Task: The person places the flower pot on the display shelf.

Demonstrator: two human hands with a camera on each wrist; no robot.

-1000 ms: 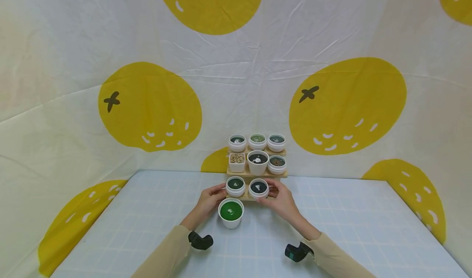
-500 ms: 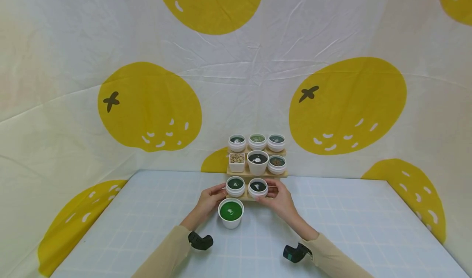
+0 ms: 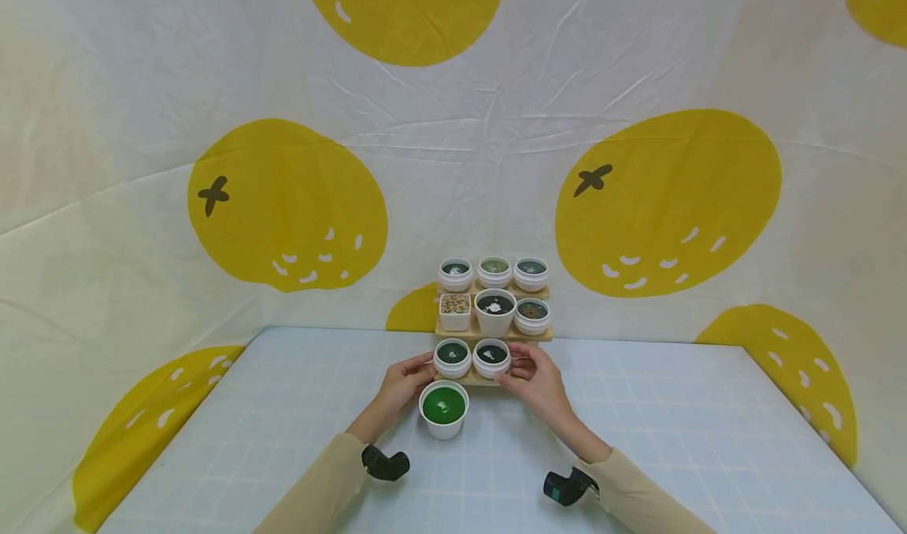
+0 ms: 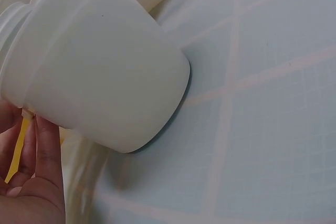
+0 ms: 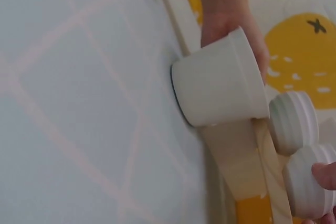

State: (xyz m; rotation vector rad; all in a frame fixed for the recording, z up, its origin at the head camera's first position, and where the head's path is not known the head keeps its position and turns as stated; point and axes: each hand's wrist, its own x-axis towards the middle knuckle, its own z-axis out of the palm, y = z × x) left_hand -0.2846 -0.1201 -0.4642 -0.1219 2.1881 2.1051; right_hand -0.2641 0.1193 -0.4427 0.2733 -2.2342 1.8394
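Observation:
On the lowest tier of a wooden tiered stand [image 3: 485,380] sit two small white ridged pots. My right hand [image 3: 537,380] holds the right pot [image 3: 492,368], which has a dark top with a white patch; its thumb [image 5: 324,176] shows on the pot's side in the right wrist view. Close beside stands the left pot [image 3: 452,367], green-topped. My left hand [image 3: 398,386] is at the tier's left end, fingers around the wood edge and close to the left pot; the large cup [image 4: 105,66] partly hides them in the left wrist view.
The large white cup with a bright green top stands on the pale blue gridded cloth [image 3: 283,408] before the stand. Higher tiers carry several pots, including a square one [image 3: 455,315] of nut-like pieces. A fruit-print curtain [image 3: 468,164] hangs directly behind.
My right hand has shifted the dark-topped pot slightly left, bringing it close beside the green-topped pot. The left hand and the large cup have stayed in place.

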